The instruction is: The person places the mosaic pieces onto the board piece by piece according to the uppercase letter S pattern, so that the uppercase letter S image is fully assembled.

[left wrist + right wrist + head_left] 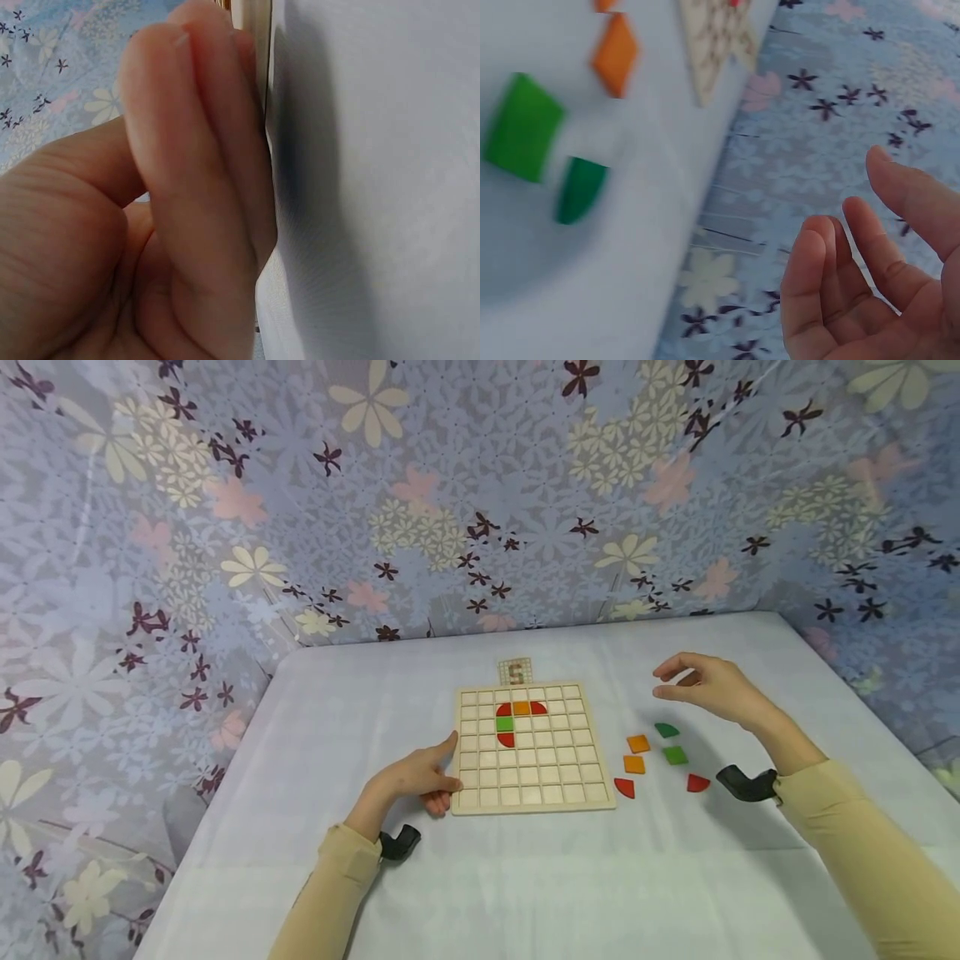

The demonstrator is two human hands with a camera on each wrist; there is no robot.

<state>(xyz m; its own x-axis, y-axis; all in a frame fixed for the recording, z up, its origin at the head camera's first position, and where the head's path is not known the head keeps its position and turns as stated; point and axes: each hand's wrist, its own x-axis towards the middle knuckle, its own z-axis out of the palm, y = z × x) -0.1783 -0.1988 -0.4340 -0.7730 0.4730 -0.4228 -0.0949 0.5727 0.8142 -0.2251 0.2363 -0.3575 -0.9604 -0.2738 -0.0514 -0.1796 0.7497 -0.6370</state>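
Note:
A pale wooden grid board (551, 774) lies on the table, with an orange square tile (521, 708), a green square tile (505, 724) and red quarter-round tiles (506, 740) in its upper cells. My left hand (415, 774) rests at the board's left side, thumb and index fingertips spread apart along the edge. In the left wrist view its other fingers (180, 150) lie close to the board's side. Above the table, to the right of the board, hovers my right hand (708, 687), empty, fingers loosely bent and thumb apart. Below it lies a dark green quarter-round tile (666, 730).
Loose tiles lie right of the board: orange squares (634, 764), a light green square (675, 755) and red quarter-rounds (698, 783). A small gridded card (515, 671) with an S-like pattern sits behind the board. Flowered cloth (450, 502) rises at the table's back edge.

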